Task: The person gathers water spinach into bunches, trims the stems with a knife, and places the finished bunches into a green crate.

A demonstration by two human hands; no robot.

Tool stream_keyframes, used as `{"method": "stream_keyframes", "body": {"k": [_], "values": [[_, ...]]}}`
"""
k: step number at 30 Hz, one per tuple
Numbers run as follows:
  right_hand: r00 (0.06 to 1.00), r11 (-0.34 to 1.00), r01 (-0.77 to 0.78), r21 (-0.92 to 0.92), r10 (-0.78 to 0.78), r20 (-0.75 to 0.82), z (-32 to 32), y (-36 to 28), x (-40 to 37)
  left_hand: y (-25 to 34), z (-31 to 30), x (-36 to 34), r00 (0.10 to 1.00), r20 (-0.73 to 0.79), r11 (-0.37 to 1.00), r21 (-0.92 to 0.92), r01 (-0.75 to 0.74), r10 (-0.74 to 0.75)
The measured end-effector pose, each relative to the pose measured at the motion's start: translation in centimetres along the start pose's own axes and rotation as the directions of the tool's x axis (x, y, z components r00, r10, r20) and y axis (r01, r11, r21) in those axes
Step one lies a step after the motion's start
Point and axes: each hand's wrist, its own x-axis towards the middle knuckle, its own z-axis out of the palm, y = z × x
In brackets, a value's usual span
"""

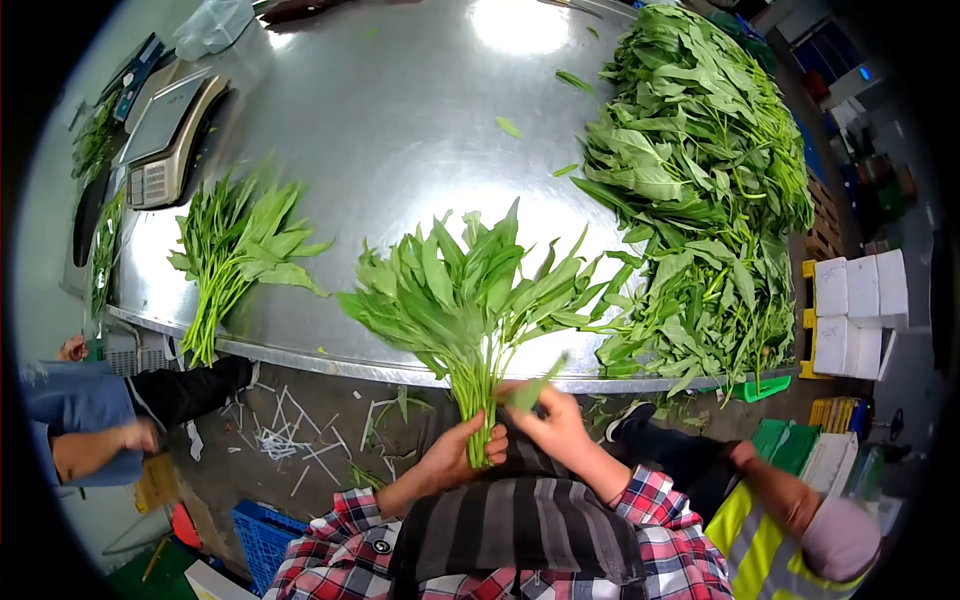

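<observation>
My left hand [458,452] is wrapped round the lower stems of a bunch of water spinach [455,285]. Its long leaves fan out upward over the near edge of the metal table [400,130]. Beside the stems, my right hand [552,425] is closed in a pinch on a single leaf [541,384], slightly blurred. A large heap of water spinach [690,190] covers the table's right side. On the left, a smaller bunch of water spinach [235,250] lies with its stems over the edge.
A weighing scale [170,140] stands at the table's left, near a clear plastic bag [213,28]. Another person's hand [138,436] shows at left; a person in a yellow vest [765,530] is at right. White strips [290,440] litter the floor near a blue crate [262,545].
</observation>
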Motion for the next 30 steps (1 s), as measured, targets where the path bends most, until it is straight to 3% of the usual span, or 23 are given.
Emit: {"method": "stream_keyframes", "body": {"k": [1,4,7,9,10,12,13,14,15,16,17,18,19,20,21,23,27,29,30], "values": [[0.982,0.982,0.189,0.011,-0.189,-0.022,0.7,0.4,-0.3,0.0,-0.1,0.1,1.000,0.012,0.999,-0.035,0.015,-0.014],[0.945,0.976,0.216,0.024,-0.215,0.247,0.7,-0.9,-0.8,0.0,1.5,-0.2,0.988,-0.148,0.983,0.184,-0.024,0.052],[0.885,0.930,0.368,-0.002,-0.350,0.305,1.6,-1.0,0.1,0.1,-2.4,0.3,0.982,0.185,0.994,0.103,-0.044,0.024],[0.873,0.939,0.344,-0.021,-0.311,0.375,1.8,-1.3,0.4,-0.1,-2.3,-0.8,0.988,-0.090,0.833,0.550,-0.053,0.122],[0.865,0.943,0.331,-0.031,-0.291,0.409,2.0,-1.6,0.4,-0.6,-2.7,-1.2,0.987,-0.087,0.740,0.671,-0.045,0.139],[0.829,0.897,0.439,-0.041,-0.388,0.402,2.1,-2.1,0.3,-0.9,-3.2,-0.9,0.984,-0.122,0.775,0.631,-0.025,0.131],[0.804,0.869,0.493,-0.044,-0.435,0.406,2.3,-2.3,0.3,-0.7,-3.9,-0.2,0.981,-0.162,0.890,0.456,-0.023,0.108],[0.804,0.855,0.511,0.082,-0.510,0.306,2.5,-2.4,0.2,-0.4,-4.5,0.6,0.977,-0.196,0.965,0.260,-0.027,0.080],[0.842,0.902,0.421,0.094,-0.427,0.330,2.6,-2.4,-0.4,-0.3,-4.7,1.1,0.973,-0.226,0.998,0.050,-0.035,0.046],[0.870,0.939,0.328,0.103,-0.343,0.355,2.6,-2.6,-1.3,-0.3,2.4,-0.2,0.868,-0.456,0.959,0.273,-0.074,0.197],[0.889,0.966,0.234,0.108,-0.258,0.377,2.2,-3.0,-1.9,-0.2,1.7,-0.3,0.942,-0.317,0.986,0.153,-0.064,0.110],[0.995,0.991,-0.007,0.131,-0.007,0.104,0.0,-4.9,-2.4,0.3,0.6,-0.3,0.987,-0.157,0.999,0.036,-0.033,0.038],[0.983,0.893,-0.100,0.440,0.158,-0.098,-2.3,-3.1,-2.3,0.6,0.0,-0.3,1.000,0.015,0.997,-0.078,0.017,-0.015],[0.896,0.789,0.052,0.613,0.234,-0.377,-4.5,-3.4,-1.2,0.5,0.8,-0.4,1.000,0.008,0.994,-0.114,0.003,-0.002],[0.729,0.699,0.284,0.657,0.288,-0.621,-6.7,-3.8,0.0,0.5,0.8,-0.4,1.000,0.023,0.992,-0.125,0.009,-0.006],[0.616,0.896,-0.048,0.441,0.374,-0.694,-9.9,0.3,0.5,0.6,0.4,-0.5,0.998,0.054,0.990,-0.141,0.028,-0.021],[0.776,0.947,-0.073,0.313,0.251,-0.579,-9.8,1.7,4.7,0.7,0.2,-0.6,0.998,0.066,0.992,-0.126,0.031,-0.023],[0.766,0.968,-0.016,0.251,0.173,-0.619,-9.4,3.9,7.8,0.7,0.2,-0.7,0.998,0.058,0.991,-0.131,0.033,-0.025],[0.776,0.973,-0.082,0.218,0.200,-0.599,-9.3,3.4,9.0,0.8,0.2,-0.7,0.998,0.053,0.992,-0.124,0.030,-0.023]]}}
